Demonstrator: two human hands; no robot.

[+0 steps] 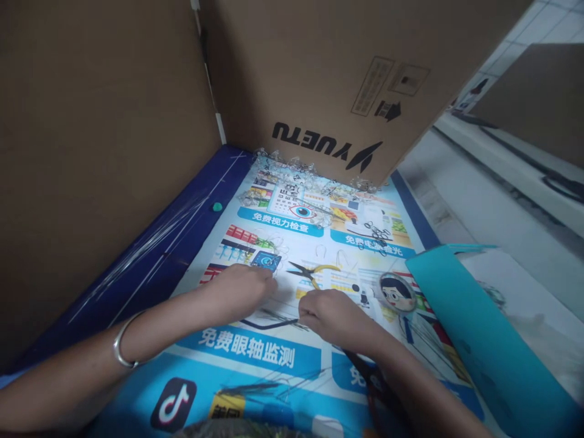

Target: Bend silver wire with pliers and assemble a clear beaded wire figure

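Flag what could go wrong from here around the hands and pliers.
1. The pliers lie with jaws open, tips toward the left hand; a careless reach could get a poke.
2. Loose thin dark strands lie scattered on the printed sheet; a sleeve or wrist might drag them out of order.
3. A dark tool sits partly hidden under the right forearm; it could get knocked.
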